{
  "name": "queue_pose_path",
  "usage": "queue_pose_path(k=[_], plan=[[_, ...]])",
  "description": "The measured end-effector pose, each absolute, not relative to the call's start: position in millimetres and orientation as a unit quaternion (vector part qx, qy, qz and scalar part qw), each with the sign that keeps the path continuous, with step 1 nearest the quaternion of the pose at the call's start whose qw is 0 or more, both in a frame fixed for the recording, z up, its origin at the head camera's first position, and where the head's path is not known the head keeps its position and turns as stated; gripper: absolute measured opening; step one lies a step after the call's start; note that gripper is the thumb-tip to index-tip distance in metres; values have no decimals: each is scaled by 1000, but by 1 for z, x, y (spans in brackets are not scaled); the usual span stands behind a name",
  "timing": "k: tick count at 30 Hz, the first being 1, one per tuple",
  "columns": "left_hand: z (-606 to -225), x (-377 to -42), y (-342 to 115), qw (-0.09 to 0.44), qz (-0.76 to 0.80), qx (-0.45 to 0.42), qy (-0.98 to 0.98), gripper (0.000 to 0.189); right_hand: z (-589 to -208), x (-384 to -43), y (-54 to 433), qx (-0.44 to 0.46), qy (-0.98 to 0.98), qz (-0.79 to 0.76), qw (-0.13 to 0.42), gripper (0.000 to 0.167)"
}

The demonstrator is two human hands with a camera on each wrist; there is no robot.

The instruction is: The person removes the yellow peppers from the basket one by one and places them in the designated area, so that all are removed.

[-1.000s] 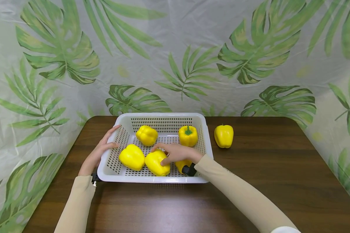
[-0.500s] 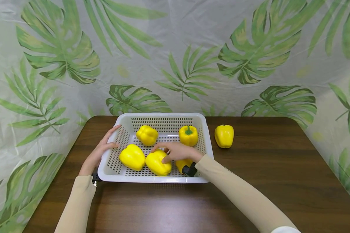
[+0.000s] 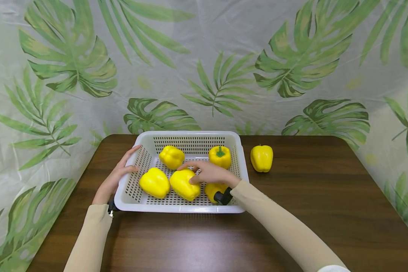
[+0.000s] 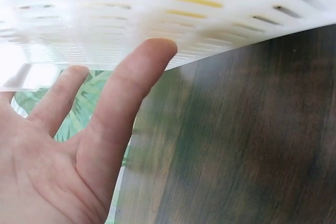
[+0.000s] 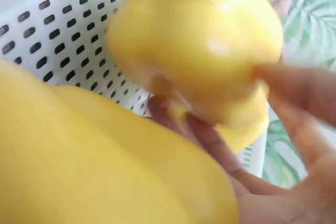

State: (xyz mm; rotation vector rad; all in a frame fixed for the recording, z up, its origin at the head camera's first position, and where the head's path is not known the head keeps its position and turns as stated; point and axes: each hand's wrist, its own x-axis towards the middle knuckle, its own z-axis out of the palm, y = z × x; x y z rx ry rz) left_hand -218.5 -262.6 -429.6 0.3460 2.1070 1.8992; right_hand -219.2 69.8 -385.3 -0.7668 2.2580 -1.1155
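Note:
In the head view, a white perforated basket stands on the table with several yellow bell peppers inside. My right hand grips the front middle bell pepper, thumb on its near side and fingers on the far side. In the right wrist view that bell pepper is between thumb and fingers, its underside partly blurred. My left hand rests against the basket's left side with extended fingers; in the left wrist view its thumb touches the slotted outer wall.
Other bell peppers lie at front left, back left, and back right in the basket. A front-right bell pepper is partly hidden by a black wrist camera. Another bell pepper sits on the wooden table, right of the basket.
My right hand and the gripped bell pepper have shifted slightly up in the head view, away from the basket's front wall. My left hand and the basket have hardly moved.

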Motion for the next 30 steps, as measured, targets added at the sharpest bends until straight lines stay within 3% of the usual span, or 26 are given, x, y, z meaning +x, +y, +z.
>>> queue_pose_path(k=[8,24,30], plan=[[-429,-219,-262,142,655,112,734,70,-385,-221,69,-284,827,-412,256,35],[-427,-218,-259,133,649,110,741,72,-388,-216,62,-334,824,-317,329,68],[-427,-219,-259,133,650,110,740,72,-389,-217,61,-342,823,-316,325,66]])
